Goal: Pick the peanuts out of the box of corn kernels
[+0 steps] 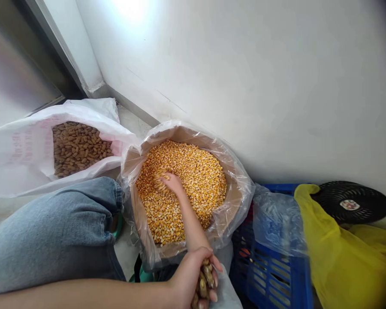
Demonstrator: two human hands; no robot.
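Note:
Yellow corn kernels (199, 171) fill a large sack lined with clear plastic (236, 206), straight ahead of me. My right hand (172, 181) reaches into the left part of the corn. Blurred kernels cover its fingers, and it seems to be scooping a handful. Closer to me, my left hand (193, 272) crosses over my right forearm with its palm turned up. Its fingers curl around several unshelled peanuts (204, 281), which look darker than those in the sack at the left.
A white woven sack (28, 146) of unshelled peanuts (79, 148) lies open at the left. On the right stands a blue plastic crate (273, 274) with clear plastic, yellow mesh fabric (344, 253) and a black round fan-like grille (331, 201). A white wall rises behind.

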